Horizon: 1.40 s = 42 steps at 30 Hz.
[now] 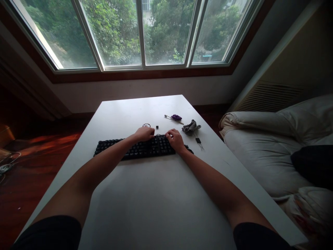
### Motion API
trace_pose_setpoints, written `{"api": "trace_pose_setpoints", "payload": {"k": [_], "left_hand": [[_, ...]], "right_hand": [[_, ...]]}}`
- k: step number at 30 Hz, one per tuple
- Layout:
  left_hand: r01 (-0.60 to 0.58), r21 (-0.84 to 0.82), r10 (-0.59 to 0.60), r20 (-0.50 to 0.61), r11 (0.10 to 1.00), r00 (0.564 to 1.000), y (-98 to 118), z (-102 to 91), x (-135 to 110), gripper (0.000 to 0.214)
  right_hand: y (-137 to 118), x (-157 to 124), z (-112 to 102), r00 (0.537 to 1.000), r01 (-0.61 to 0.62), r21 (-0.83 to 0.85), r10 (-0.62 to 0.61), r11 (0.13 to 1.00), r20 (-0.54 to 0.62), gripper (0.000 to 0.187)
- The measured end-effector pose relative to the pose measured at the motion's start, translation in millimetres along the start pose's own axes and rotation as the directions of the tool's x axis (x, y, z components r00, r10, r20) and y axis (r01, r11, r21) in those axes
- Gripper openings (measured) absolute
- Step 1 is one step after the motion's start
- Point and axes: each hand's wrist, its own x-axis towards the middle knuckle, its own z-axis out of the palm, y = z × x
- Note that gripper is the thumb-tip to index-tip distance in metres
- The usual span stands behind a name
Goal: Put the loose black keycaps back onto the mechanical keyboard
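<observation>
A black keyboard (132,149) lies across the white table. My left hand (145,133) is over its upper middle, fingers pinched together; what they hold, if anything, is hidden. A thin wire-like loop (146,124) shows just beyond that hand, and I cannot tell whether the hand holds it. With curled fingers, my right hand (175,139) grips the keyboard's right end near the far corner. One small black keycap (157,127) sits on the table just past the keyboard, between the two hands.
To the right lie a crumpled grey cloth (191,127), a black-handled tool with thin wire prongs (199,141), and a purple bundle (176,117) beside a thin brush-like stick (168,116). A dark cable (189,149) coils by my right wrist. A pale sofa (260,152) stands beyond the table's right edge.
</observation>
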Motion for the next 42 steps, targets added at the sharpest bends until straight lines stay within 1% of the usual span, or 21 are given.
{"api": "trace_pose_setpoints", "payload": {"k": [2, 4, 7, 9, 11, 16, 19, 23, 26, 29, 32, 36, 39, 42], "left_hand": [[-0.008, 0.025, 0.007, 0.027, 1.0, 1.0, 1.3, -3.5, 3.0, 0.021], [-0.019, 0.01, 0.018, 0.059, 1.0, 0.998, -1.1, -5.7, 6.8, 0.021], [-0.049, -0.071, 0.058, 0.13, 0.996, 0.99, -9.8, -6.1, 12.1, 0.022], [-0.051, -0.125, 0.07, 0.157, 0.991, 0.985, -15.0, -4.6, 13.5, 0.024], [-0.042, -0.135, 0.062, 0.141, 0.99, 0.988, -16.8, -2.0, 12.5, 0.025], [0.003, -0.045, -0.001, 0.039, 0.999, 0.999, -9.0, 5.5, 6.2, 0.023], [0.002, -0.049, -0.003, -0.005, 0.999, 1.0, -7.4, 8.6, 6.0, 0.02], [0.005, -0.158, -0.002, 0.018, 0.987, 1.0, -13.3, 12.2, 9.1, 0.018], [-0.005, -0.221, 0.009, 0.014, 0.975, 1.0, -16.9, 16.1, 9.5, 0.023], [0.024, -0.249, -0.028, -0.011, 0.968, 1.0, -18.3, 20.9, 8.8, 0.029], [0.047, -0.269, -0.055, -0.025, 0.962, 0.998, -20.1, 25.2, 9.9, 0.028], [0.071, -0.342, -0.072, 0.012, 0.937, 0.997, -22.6, 28.6, 13.0, 0.025], [0.038, -0.349, -0.043, -0.005, 0.936, 0.999, -20.9, 29.1, 9.9, 0.024], [-0.039, -0.312, 0.005, -0.109, 0.949, 0.994, -15.9, 28.3, 0.4, 0.023]], "right_hand": [[-0.9, -0.2, -0.6, 1.0, 0.002, 0.001, -0.002, 1.0, 0.006, 0.023], [-1.3, -0.3, -0.9, 1.0, 0.004, 0.006, -0.004, 1.0, 0.008, 0.023], [-0.8, -0.4, -0.4, 1.0, 0.007, 0.011, -0.007, 1.0, 0.007, 0.022], [0.1, -0.2, 0.3, 1.0, 0.011, 0.007, -0.011, 1.0, 0.004, 0.022], [1.0, 0.0, 1.1, 1.0, 0.018, 0.002, -0.018, 1.0, 0.0, 0.021], [1.5, 0.3, 2.0, 1.0, 0.028, -0.006, -0.028, 1.0, -0.007, 0.021], [1.0, -0.1, 1.6, 1.0, 0.026, -0.011, -0.026, 1.0, -0.007, 0.022], [0.8, -0.6, 1.1, 0.999, 0.035, -0.01, -0.035, 0.999, -0.009, 0.022], [1.2, -0.6, 1.2, 0.999, 0.04, -0.015, -0.04, 0.999, -0.009, 0.022], [1.5, -0.6, 1.6, 0.999, 0.033, -0.022, -0.033, 0.999, -0.007, 0.022], [1.6, -0.8, 1.8, 1.0, 0.024, -0.02, -0.024, 1.0, -0.004, 0.022], [1.6, -1.2, 1.1, 1.0, 0.024, -0.015, -0.024, 1.0, 0.001, 0.022], [2.2, -1.3, 0.9, 1.0, 0.028, -0.011, -0.028, 1.0, 0.001, 0.022], [3.0, -1.2, 1.3, 1.0, 0.027, -0.008, -0.027, 1.0, -0.002, 0.022]]}}
